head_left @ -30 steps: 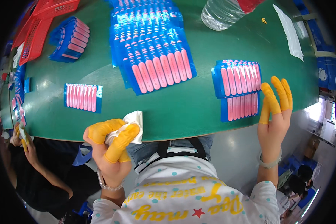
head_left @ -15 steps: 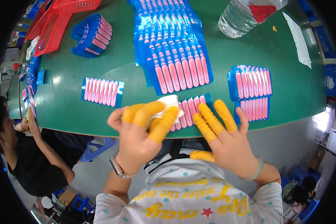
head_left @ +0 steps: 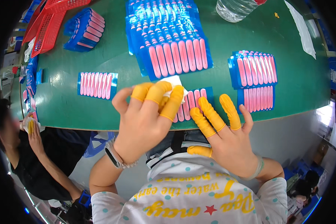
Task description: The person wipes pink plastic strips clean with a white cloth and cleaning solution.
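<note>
Yellow finger cots cover several fingers of both my hands. My left hand [head_left: 145, 118] pinches a folded white cloth [head_left: 174, 80] over a blue sheet with a row of pink strips [head_left: 191, 101] at the table's near edge. The cloth and fingers hide the sheet's left part. My right hand [head_left: 228, 146] is open, its fingers spread, with fingertips at the right end of that same sheet. Beyond lies a large pile of overlapping blue sheets with pink strips [head_left: 179, 58]. A single similar sheet [head_left: 97, 85] lies to the left.
The green table [head_left: 138, 108] carries stacked strip sheets [head_left: 255, 71] at right and a curled bundle [head_left: 89, 31] at far left. Red baskets [head_left: 46, 31] stand back left; a clear bottle [head_left: 233, 9] back right. A co-worker [head_left: 37, 160] sits at left.
My left hand has moved the cloth slightly right and away from me along the sheet. My right hand stays spread at the sheet's right end. The whole view has shifted a little.
</note>
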A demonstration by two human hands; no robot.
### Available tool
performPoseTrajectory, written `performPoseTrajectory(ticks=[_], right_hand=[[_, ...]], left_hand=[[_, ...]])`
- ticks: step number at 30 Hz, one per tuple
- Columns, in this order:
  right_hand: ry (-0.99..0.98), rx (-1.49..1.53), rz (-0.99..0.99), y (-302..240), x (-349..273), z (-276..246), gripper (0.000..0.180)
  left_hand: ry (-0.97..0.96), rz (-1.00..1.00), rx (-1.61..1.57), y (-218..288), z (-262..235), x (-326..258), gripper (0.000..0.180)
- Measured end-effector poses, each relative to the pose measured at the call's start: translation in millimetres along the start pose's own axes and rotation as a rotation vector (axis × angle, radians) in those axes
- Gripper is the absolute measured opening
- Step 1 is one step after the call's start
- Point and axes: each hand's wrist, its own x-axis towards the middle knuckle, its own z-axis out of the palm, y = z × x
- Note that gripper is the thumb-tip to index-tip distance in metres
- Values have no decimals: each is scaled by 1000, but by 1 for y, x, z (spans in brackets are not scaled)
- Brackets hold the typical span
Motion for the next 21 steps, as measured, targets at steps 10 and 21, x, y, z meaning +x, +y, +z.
performPoseTrajectory(ticks=[10, 21], right_hand=[[56, 16, -7, 25, 0, -5, 76], [39, 77, 9, 24, -4, -3, 72]], left_hand=[[-101, -35, -176, 34, -25, -35, 28], [-86, 67, -89, 39, -5, 2, 39]])
